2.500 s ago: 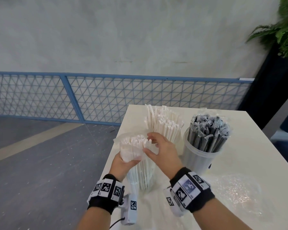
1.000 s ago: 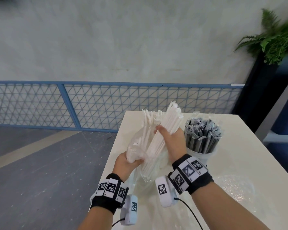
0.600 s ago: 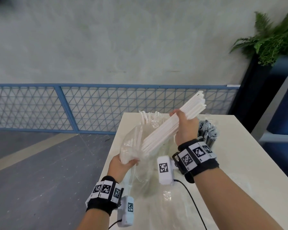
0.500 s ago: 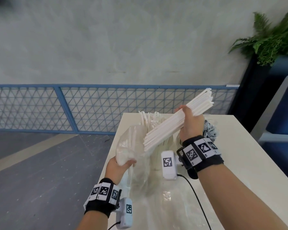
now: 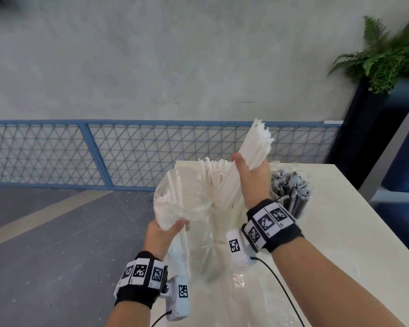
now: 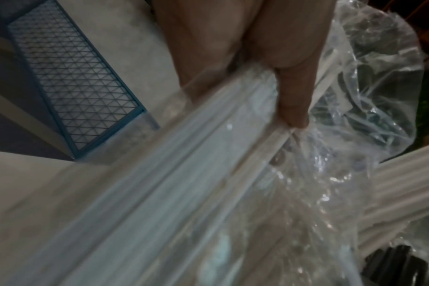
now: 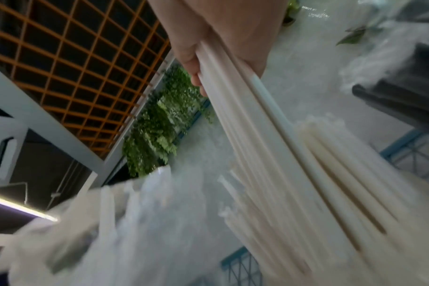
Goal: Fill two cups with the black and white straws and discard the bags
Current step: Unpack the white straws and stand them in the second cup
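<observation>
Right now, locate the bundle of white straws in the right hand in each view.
Head: bundle of white straws upper centre, gripped by the right hand.
Left wrist: right edge, partly cut off.
Right wrist: centre, running down from the fingers.
Shared landmark: blue mesh fence.

**Wrist gear, both arms**

Bare forearms, no sleeves. Left wrist band (image 5: 141, 282): black fabric, white panels with black square-code markers. Right wrist band (image 5: 272, 224) same. White camera pod (image 5: 181, 298) with marker at 4 o'clock of left band; second pod (image 5: 237, 247) with thin black cable (image 5: 283, 289).
</observation>
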Demonstrator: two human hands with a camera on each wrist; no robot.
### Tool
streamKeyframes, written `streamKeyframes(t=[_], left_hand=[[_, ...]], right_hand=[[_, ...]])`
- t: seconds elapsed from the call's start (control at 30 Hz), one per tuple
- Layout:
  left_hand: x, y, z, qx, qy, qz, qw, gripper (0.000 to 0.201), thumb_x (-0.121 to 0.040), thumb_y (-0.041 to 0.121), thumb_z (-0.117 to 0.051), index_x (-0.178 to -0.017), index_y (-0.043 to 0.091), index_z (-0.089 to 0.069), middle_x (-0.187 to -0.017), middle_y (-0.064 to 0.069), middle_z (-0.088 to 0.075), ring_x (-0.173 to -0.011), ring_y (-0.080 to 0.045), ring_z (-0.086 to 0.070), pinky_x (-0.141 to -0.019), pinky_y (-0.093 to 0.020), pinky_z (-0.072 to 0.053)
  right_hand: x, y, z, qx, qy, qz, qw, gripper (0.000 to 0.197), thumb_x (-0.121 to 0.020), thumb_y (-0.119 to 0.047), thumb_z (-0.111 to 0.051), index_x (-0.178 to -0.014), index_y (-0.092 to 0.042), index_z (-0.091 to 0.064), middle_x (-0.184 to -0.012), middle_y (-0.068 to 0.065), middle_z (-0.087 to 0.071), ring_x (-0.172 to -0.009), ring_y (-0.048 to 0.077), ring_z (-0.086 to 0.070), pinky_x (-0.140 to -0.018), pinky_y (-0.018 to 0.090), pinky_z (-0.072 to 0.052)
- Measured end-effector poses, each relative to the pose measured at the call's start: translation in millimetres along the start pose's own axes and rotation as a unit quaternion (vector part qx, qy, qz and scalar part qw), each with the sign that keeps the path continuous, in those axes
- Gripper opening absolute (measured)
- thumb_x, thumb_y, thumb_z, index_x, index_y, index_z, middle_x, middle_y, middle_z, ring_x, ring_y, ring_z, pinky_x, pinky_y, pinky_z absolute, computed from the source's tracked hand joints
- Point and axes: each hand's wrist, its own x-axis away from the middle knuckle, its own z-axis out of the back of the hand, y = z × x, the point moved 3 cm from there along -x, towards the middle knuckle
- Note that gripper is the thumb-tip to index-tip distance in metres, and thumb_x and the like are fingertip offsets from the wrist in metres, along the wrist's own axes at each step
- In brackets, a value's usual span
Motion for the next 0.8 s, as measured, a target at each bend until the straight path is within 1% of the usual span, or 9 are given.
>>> streamKeyframes(t=[0.13, 0.2, 0.33, 0.43, 0.5, 0.57, 0.67, 0.7, 0.8], left_hand=[[2.2, 6.7, -2.4, 0.026, -0.009, -0.014, 1.000, 0.007, -0.076, 0.007, -0.071, -0.070, 0.005, -0.073, -0.076, -0.010, -0.075, -0.086, -0.024, -0.070, -0.088, -0.036, -0.049], [2.1, 7.7, -2.9, 0.036, -0.010, -0.024, 0.999, 0.007, -0.077, 0.005, -0.070, -0.071, 0.001, -0.072, -0.076, -0.012, -0.074, -0.086, -0.026, -0.070, -0.090, -0.038, -0.050], [3.2, 9.8, -6.8, 0.039, -0.024, -0.034, 0.998, 0.011, -0.077, 0.004, -0.070, -0.073, -0.006, -0.069, -0.077, -0.015, -0.073, -0.088, -0.027, -0.069, -0.091, -0.037, -0.050], [3.1, 11.6, -8.3, 0.043, -0.032, -0.039, 0.998, 0.018, -0.075, 0.009, -0.072, -0.074, -0.008, -0.069, -0.080, -0.018, -0.072, -0.090, -0.029, -0.069, -0.093, -0.039, -0.050], [2.2, 12.1, -8.2, 0.042, -0.038, -0.046, 0.997, 0.031, -0.068, 0.022, -0.077, -0.073, -0.007, -0.069, -0.081, -0.018, -0.073, -0.090, -0.028, -0.069, -0.093, -0.039, -0.050], [1.0, 12.7, -6.4, 0.040, -0.035, -0.044, 0.998, 0.033, -0.065, 0.024, -0.078, -0.072, -0.007, -0.069, -0.081, -0.018, -0.073, -0.090, -0.028, -0.069, -0.093, -0.039, -0.050], [-1.3, 16.1, -5.5, 0.031, -0.034, -0.052, 0.998, 0.031, -0.065, 0.025, -0.080, -0.070, -0.004, -0.069, -0.080, -0.015, -0.073, -0.089, -0.026, -0.069, -0.093, -0.038, -0.049], [-1.7, 16.7, -6.7, 0.027, -0.037, -0.054, 0.997, 0.028, -0.068, 0.021, -0.079, -0.069, -0.004, -0.069, -0.079, -0.014, -0.073, -0.089, -0.025, -0.069, -0.093, -0.038, -0.049], [-3.0, 16.4, -10.4, 0.030, -0.045, -0.056, 0.997, 0.027, -0.069, 0.021, -0.077, -0.069, -0.005, -0.068, -0.077, -0.015, -0.072, -0.089, -0.027, -0.069, -0.095, -0.040, -0.049]], right_hand=[[3.4, 25.4, -10.5, 0.051, -0.051, -0.023, 0.997, 0.030, -0.086, -0.023, -0.064, -0.107, -0.004, -0.058, -0.079, -0.008, -0.059, -0.073, 0.007, -0.057, -0.055, 0.004, -0.043], [4.0, 34.5, -12.1, 0.075, -0.070, -0.039, 0.994, 0.031, -0.087, -0.022, -0.062, -0.111, -0.003, -0.056, -0.077, -0.013, -0.055, -0.071, 0.002, -0.054, -0.055, 0.001, -0.042], [13.4, 50.4, -11.4, 0.115, -0.107, -0.075, 0.985, 0.038, -0.088, -0.025, -0.061, -0.117, -0.003, -0.054, -0.090, -0.005, -0.060, -0.092, 0.016, -0.062, -0.079, 0.023, -0.046], [18.1, 60.4, -8.6, 0.127, -0.118, -0.104, 0.979, 0.049, -0.089, -0.026, -0.059, -0.129, -0.001, -0.045, -0.110, 0.009, -0.060, -0.108, 0.022, -0.055, -0.082, 0.019, -0.038], [14.1, 65.8, -10.0, 0.127, -0.124, -0.102, 0.979, 0.049, -0.086, -0.027, -0.063, -0.127, -0.004, -0.048, -0.118, 0.012, -0.062, -0.113, 0.026, -0.056, -0.088, 0.023, -0.041], [8.9, 66.6, -10.6, 0.122, -0.101, -0.089, 0.983, 0.054, -0.079, -0.032, -0.071, -0.123, -0.010, -0.050, -0.116, 0.010, -0.064, -0.109, 0.026, -0.060, -0.092, 0.030, -0.047], [-1.8, 43.3, -7.7, 0.072, -0.039, 0.002, 0.997, 0.046, -0.078, -0.020, -0.071, -0.114, -0.025, -0.043, -0.094, -0.004, -0.062, -0.079, 0.006, -0.059, -0.070, 0.006, -0.045], [-5.4, 31.3, -7.4, 0.059, -0.032, 0.042, 0.997, 0.045, -0.082, -0.015, -0.067, -0.115, -0.031, -0.041, -0.092, -0.006, -0.060, -0.076, 0.003, -0.057, -0.066, 0.003, -0.043], [-10.9, 18.3, -12.6, 0.088, -0.057, 0.116, 0.988, 0.019, -0.094, -0.015, -0.048, -0.104, -0.030, -0.048, -0.082, -0.006, -0.058, -0.073, 0.003, -0.054, -0.069, 0.016, -0.042]])
